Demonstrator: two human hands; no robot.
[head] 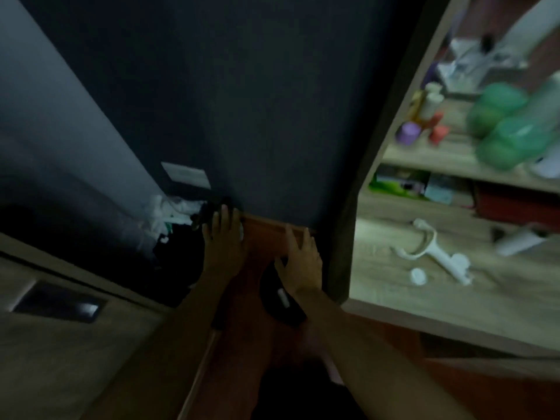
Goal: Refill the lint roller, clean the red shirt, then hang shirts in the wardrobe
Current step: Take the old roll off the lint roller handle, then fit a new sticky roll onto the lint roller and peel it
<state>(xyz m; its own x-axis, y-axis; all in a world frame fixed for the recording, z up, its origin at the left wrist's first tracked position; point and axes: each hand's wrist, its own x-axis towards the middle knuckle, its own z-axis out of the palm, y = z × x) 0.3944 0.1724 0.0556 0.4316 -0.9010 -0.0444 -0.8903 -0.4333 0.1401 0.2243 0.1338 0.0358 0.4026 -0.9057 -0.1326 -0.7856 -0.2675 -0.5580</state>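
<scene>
Dim wardrobe (242,101): both hands (left (222,237), right (301,262)) lie flat, grips released, on red shirt (263,241).

1. The left hand's (222,241) fingertips sink into dark clutter; whether they hold anything cannot be told.
2. A black object (281,301) lies partly under the right hand (300,262), its identity unclear.
3. Right of that hand, the shelf items (500,122) are motion-blurred, and the picture's edge cuts them off.
4. Both forearms leave the bottom edge.
</scene>
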